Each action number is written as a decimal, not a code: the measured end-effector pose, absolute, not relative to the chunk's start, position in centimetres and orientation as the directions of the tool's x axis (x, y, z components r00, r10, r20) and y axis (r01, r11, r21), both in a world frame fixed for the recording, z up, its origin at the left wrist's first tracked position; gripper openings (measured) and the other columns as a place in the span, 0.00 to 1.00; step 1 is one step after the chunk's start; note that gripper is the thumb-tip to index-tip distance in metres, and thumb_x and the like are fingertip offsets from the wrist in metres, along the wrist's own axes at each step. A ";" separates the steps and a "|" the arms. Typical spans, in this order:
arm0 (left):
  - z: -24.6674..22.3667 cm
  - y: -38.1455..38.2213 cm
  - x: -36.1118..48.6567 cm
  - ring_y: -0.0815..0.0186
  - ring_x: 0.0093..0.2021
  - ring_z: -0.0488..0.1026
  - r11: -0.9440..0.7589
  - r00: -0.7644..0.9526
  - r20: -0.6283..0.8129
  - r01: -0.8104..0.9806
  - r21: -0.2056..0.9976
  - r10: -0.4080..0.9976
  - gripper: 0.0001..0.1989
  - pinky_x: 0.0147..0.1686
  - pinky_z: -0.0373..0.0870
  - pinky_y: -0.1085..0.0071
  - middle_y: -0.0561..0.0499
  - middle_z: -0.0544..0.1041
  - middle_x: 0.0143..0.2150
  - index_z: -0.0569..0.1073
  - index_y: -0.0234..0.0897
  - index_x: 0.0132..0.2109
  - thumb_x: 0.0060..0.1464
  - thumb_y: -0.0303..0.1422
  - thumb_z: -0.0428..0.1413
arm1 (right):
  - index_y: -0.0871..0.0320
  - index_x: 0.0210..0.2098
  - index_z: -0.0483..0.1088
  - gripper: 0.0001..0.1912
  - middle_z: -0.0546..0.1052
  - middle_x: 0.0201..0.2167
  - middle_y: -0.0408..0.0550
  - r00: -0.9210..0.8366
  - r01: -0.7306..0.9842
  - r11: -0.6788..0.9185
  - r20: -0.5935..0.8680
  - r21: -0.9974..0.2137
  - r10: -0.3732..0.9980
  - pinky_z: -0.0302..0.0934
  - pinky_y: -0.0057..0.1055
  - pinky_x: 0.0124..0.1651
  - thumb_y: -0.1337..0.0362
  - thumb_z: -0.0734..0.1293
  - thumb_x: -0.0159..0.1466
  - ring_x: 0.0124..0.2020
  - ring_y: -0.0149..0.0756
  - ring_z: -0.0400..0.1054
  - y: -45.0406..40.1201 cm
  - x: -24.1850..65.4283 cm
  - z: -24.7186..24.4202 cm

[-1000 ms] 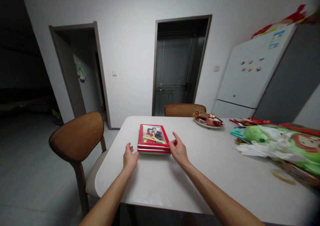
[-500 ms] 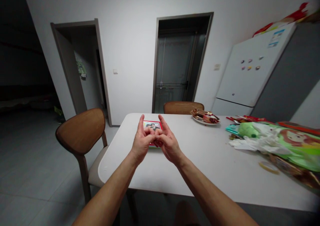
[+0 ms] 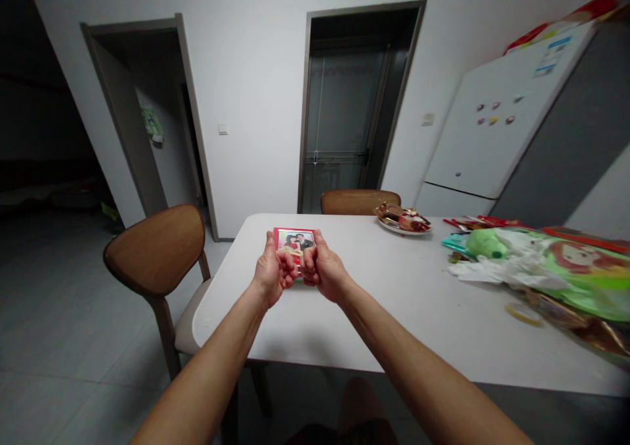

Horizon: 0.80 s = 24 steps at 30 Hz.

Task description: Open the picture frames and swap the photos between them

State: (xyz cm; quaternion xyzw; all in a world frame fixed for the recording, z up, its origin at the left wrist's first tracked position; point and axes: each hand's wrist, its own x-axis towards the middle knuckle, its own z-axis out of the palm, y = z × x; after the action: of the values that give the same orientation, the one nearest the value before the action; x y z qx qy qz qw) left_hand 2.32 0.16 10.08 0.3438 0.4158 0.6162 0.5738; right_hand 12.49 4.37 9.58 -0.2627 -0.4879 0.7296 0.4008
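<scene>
A red card or packet with a photo of two people on it (image 3: 296,239) appears to lie on the white table near its left end, partly covered by both hands. My left hand (image 3: 272,271) is over its left side, thumb pointing up and fingers curled inward. Opposite it, my right hand (image 3: 327,268) is curled the same way over the right side. The fingertips of the two hands come close together in front of the card. Nothing is visible inside either hand, and neither seems to grip the card.
The white table (image 3: 384,300) carries a plate of wrapped items (image 3: 403,223) at the back. Green packaging (image 3: 585,277), crumpled white tissue (image 3: 506,271) and a tape roll (image 3: 524,314) lie on the right. Brown chairs stand left (image 3: 157,251) and behind (image 3: 361,202); a fridge (image 3: 497,123) is farther back.
The raised index fingers have folded down and the thumbs now point up. My hands have moved slightly apart, uncovering more of the card. The view has tilted down a little.
</scene>
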 end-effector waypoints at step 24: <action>0.2 -0.3 2.9 0.66 0.33 0.73 -0.182 -0.417 -0.075 -0.544 0.819 0.906 0.15 0.33 0.68 0.73 0.47 0.75 0.36 0.66 0.34 0.41 0.44 0.34 0.56 | 0.58 0.35 0.67 0.14 0.69 0.37 0.50 -0.626 0.615 0.732 0.383 -0.293 0.679 0.52 0.34 0.43 0.63 0.65 0.48 0.40 0.39 0.60 4.0 14.2 2.5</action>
State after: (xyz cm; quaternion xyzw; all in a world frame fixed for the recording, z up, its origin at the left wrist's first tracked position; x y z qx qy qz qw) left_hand 2.86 -0.30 0.16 0.2218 0.4079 0.7362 0.4924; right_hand 14.19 4.03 2.48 -0.3598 -0.8992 0.0667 0.2399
